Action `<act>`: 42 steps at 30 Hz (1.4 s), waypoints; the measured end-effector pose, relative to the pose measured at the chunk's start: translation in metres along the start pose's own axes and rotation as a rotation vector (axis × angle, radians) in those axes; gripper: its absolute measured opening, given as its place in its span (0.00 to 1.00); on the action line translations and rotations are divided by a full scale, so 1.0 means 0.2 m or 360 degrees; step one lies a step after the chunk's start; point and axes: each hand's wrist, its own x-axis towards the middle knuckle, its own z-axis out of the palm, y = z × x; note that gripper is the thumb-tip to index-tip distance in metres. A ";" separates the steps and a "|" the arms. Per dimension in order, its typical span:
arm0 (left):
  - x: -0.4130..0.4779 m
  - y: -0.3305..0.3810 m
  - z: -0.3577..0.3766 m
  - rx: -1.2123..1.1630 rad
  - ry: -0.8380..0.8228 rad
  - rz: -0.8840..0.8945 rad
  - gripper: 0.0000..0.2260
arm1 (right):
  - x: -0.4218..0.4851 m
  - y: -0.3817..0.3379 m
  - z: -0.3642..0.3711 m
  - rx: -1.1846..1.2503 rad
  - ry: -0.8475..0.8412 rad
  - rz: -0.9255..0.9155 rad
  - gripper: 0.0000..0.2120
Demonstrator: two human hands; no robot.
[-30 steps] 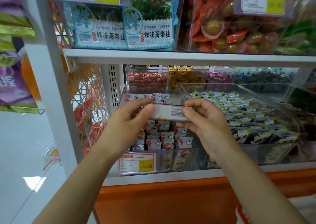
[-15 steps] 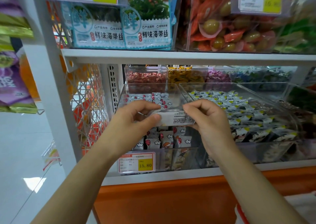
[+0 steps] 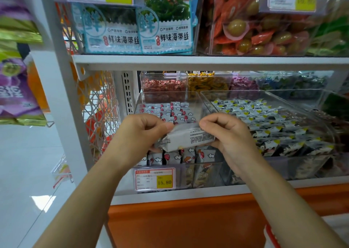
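A small grey-white snack packet [image 3: 186,138] with fine print on its back is held between both hands over a clear bin [image 3: 200,167] of similar red-and-white packets. My left hand [image 3: 139,132] pinches its left end, thumb on top. My right hand [image 3: 226,132] pinches its right end. The packet lies roughly level, tilted down to the left, just above the upright packets at the bin's front.
A second clear bin [image 3: 326,134] of black-and-white packets sits to the right. A yellow price tag [image 3: 155,178] reading 15.80 hangs on the front. The shelf above [image 3: 207,60] carries seaweed packs and olive bags. Smaller bins stand behind. An aisle floor lies to the left.
Both hands have lowered the packet slightly towards the bin, and its left end has tipped downwards.
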 end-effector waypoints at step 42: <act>0.06 -0.13 0.25 0.1291 -0.0016 0.0286 0.05 | 0.02 0.02 -0.17 0.0031 0.0557 -0.0095 0.07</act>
